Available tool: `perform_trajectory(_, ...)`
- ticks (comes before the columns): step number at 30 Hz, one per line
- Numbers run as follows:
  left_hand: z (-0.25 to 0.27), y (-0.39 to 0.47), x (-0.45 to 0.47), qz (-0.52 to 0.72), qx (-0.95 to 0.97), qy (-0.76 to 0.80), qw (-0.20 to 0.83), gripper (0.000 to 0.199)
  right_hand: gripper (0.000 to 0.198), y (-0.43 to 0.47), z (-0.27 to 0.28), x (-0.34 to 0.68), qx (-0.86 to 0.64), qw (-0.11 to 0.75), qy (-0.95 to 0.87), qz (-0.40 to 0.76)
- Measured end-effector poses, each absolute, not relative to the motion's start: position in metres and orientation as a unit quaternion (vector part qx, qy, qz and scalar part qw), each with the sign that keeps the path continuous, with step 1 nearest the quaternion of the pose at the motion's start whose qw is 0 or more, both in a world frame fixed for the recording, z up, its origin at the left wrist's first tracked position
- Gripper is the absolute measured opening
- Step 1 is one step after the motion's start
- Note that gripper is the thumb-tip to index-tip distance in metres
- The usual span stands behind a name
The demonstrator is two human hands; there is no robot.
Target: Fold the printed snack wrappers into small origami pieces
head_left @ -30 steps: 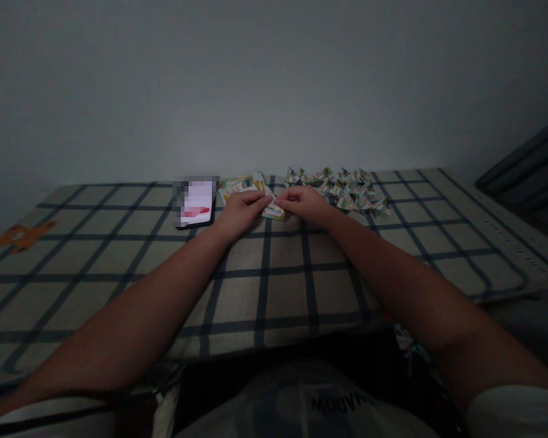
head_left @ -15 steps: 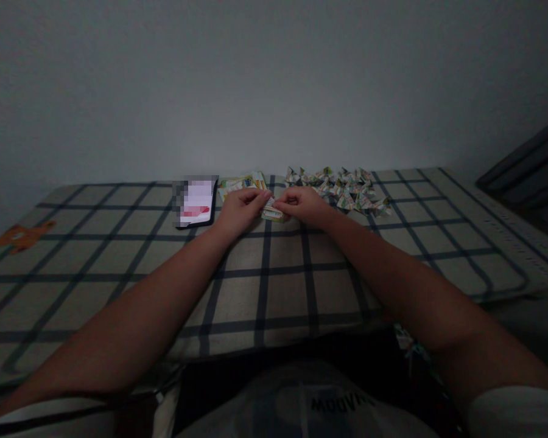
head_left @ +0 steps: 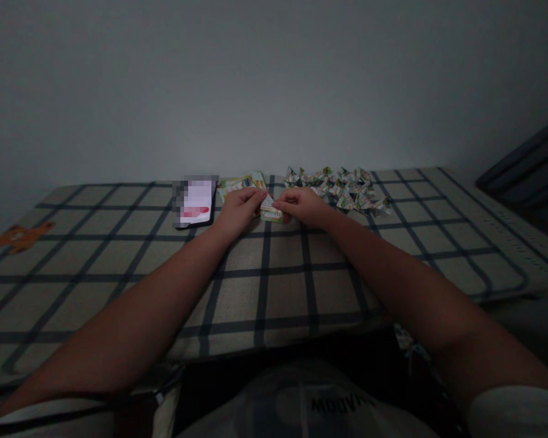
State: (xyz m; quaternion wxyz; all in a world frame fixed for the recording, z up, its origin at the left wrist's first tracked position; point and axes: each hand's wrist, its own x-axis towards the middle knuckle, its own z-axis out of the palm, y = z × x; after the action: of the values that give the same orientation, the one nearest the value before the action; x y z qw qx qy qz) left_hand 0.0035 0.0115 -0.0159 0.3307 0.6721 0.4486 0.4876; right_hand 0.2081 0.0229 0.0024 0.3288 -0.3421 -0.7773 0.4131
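Note:
A small printed paper piece, white with lines of print, is pinched between both hands at the far middle of the table. My left hand grips its left side with thumb and fingertips. My right hand pinches its right side. Just below the fingers lies a flat printed piece with a green edge; whether it joins the held paper I cannot tell. Behind my left hand is a pile of colourful printed sheets. Beyond my right hand lie several folded pointed paper pieces.
A tablet or phone with a lit, partly blurred screen lies left of my left hand. The checked cloth covers the table. An orange animal-shaped figure is at the far left. A wall rises behind; a dark striped object stands at right.
My left fingertips have shifted slightly left and down, and more of the pinched paper shows between the hands. The right hand has barely moved.

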Motion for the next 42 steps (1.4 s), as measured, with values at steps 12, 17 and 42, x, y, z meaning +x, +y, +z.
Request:
perform_trajectory(12,-0.006,0.008,0.003,0.479,0.703,0.473,0.228,0.039,0.034,0.02,0.002,0.21,-0.331,0.279,-0.807,0.401)
perform_trajectory(17,-0.014,0.013,0.003,0.493,0.698,0.449,0.261,0.042,0.032,0.02,0.004,0.211,-0.327,0.276,-0.801,0.418)
perform_trajectory(42,-0.004,0.002,0.009,0.452,0.693,0.412,0.38,0.031,0.027,0.026,-0.001,0.21,-0.336,0.356,-0.809,0.325)
